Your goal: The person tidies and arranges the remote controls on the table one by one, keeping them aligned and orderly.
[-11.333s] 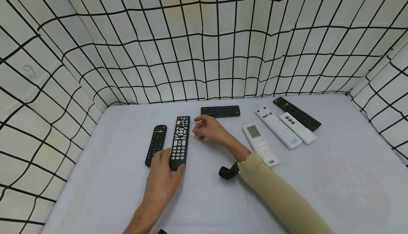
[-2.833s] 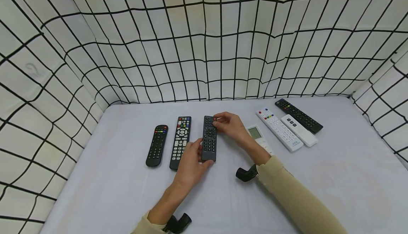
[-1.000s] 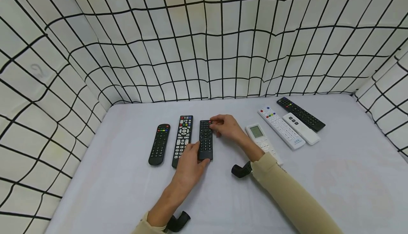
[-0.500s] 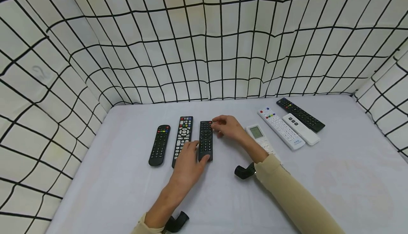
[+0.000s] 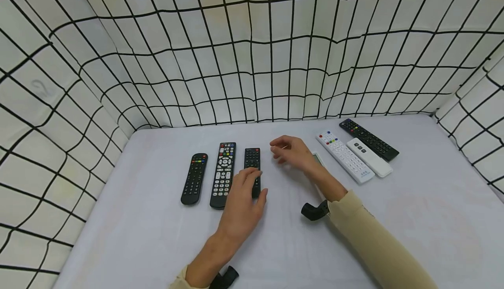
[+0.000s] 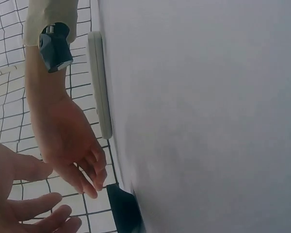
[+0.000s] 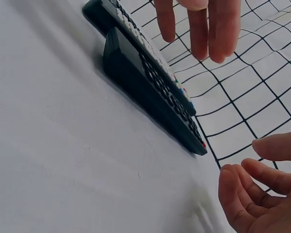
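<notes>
Black remote (image 5: 252, 157), flat on white desk (image 5: 134, 236). Left hand (image 5: 242, 206) above it, grip relaxed, holding nothing; right hand (image 5: 294, 153) to its right, grip loosely curled, holding nothing.

head: bright, even, faint shadows | wrist views: dimmer, greyer | right wrist: soft shadows on cloth (image 7: 63, 145)

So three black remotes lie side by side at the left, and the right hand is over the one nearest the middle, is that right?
Not the right hand: the head view shows the left hand over the black remote nearest the middle. The three do lie side by side.
</notes>
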The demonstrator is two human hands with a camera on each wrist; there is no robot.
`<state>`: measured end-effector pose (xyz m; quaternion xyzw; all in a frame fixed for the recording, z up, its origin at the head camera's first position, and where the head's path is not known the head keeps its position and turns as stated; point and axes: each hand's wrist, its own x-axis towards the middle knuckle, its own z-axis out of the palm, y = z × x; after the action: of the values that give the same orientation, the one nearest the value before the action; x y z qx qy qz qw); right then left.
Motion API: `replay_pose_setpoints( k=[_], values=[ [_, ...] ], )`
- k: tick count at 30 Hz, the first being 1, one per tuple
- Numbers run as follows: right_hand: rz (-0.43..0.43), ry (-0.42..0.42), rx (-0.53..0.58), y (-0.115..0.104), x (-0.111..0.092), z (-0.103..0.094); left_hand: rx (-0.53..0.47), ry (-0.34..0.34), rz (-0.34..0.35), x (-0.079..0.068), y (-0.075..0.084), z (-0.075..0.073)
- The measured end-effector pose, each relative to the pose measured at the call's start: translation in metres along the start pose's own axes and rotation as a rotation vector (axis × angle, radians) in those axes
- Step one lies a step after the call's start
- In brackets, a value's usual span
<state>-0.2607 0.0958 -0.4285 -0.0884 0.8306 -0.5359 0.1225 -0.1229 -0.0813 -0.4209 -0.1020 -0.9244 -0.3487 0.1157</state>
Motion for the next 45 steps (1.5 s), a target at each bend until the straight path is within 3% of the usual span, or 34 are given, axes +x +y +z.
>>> replay_pose_setpoints(
  k=[5, 11, 23, 38, 45],
  values=[
    [-0.026, 0.018, -0.011, 0.001, -0.008, -0.009, -0.032, 0.022, 0.049, -0.001, 0.005, 0.005],
    [-0.03, 0.05, -0.034, 0.002, -0.017, -0.019, -0.076, 0.016, 0.058, 0.002, 0.008, 0.009],
    [-0.026, 0.099, -0.049, 0.011, -0.043, -0.041, -0.192, -0.139, -0.062, 0.017, 0.013, 0.023],
    [-0.011, 0.117, -0.201, 0.018, -0.078, -0.062, -0.232, -0.268, -0.13, 0.038, 0.024, 0.045],
    [-0.024, 0.152, -0.274, 0.018, -0.093, -0.074, -0.212, -0.273, -0.118, 0.045, 0.026, 0.052]
  ],
)
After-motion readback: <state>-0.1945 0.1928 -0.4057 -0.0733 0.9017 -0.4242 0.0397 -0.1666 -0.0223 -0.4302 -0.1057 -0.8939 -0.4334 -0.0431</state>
